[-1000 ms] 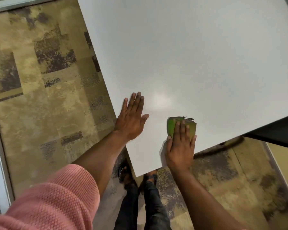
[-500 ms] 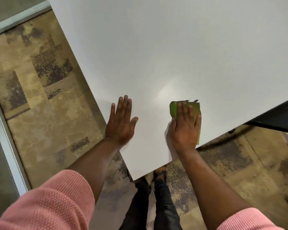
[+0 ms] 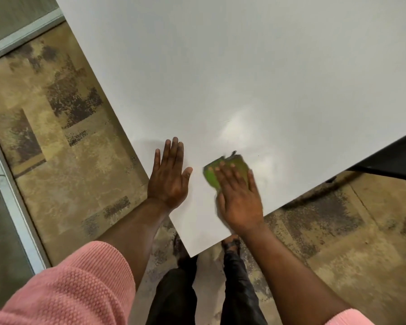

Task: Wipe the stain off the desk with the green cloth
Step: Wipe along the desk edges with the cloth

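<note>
while the right hand (image 3: 240,198) presses flat on the crumpled green cloth (image 3: 223,170) near the white desk's (image 3: 244,66) corner, left hand (image 3: 168,178) splayed empty, a wide stroke could sweep the cloth off the edge.

right hand (image 3: 240,195) and green cloth (image 3: 225,170) motion-blurred, cloth edges smeared. Near half of cloth hidden under the palm and fingers, so can't tell its fold. Stain not discernible on tabletop (image 3: 244,78) — could be under the cloth. Tabletop cut off at top and right edges. Dark object (image 3: 394,158) at right edge cropped, unidentifiable. Feet partly hidden under tabletop corner.
</note>
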The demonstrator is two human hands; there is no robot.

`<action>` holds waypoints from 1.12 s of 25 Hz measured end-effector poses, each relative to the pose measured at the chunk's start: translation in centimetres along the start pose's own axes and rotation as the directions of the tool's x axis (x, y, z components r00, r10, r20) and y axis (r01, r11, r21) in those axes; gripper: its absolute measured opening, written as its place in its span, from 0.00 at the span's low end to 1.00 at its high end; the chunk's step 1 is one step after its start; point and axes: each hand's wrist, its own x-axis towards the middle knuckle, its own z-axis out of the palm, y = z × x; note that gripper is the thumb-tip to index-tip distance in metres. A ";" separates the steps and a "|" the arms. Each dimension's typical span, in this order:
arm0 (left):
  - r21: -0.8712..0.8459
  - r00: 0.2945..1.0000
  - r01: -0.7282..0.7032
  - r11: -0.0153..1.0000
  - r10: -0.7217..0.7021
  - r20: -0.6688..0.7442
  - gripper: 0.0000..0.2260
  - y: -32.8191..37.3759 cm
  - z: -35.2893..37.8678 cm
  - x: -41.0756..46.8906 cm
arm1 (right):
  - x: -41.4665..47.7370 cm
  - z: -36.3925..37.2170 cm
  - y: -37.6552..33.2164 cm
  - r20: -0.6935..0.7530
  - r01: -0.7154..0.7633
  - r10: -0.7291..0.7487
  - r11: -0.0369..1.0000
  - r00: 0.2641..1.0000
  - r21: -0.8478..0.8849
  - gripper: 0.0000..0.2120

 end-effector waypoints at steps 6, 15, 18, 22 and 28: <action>0.021 0.998 -0.026 0.999 0.025 0.061 0.31 0.1 -0.2 0.1 | 2.4 -0.4 1.6 -0.196 -0.381 0.401 0.915 0.895 0.130 0.29; 0.074 0.877 -0.461 0.884 0.441 0.192 0.32 -0.7 -0.2 0.0 | -4.9 6.0 -13.0 -0.235 -0.673 0.703 0.711 0.671 0.205 0.32; 0.055 0.817 -0.555 0.830 0.533 0.219 0.32 -1.0 -0.2 0.1 | -7.7 8.8 -18.0 -0.220 -0.715 0.759 0.651 0.613 0.255 0.32; 0.045 0.579 -0.802 0.596 0.757 0.302 0.32 -0.8 -0.3 0.5 | -7.7 9.6 -18.7 -0.229 -0.720 0.839 0.541 0.493 0.434 0.31; 0.041 0.504 -0.850 0.525 0.790 0.348 0.31 0.1 -0.5 0.8 | -4.7 6.0 -10.8 -0.256 -0.633 0.899 0.433 0.356 0.642 0.30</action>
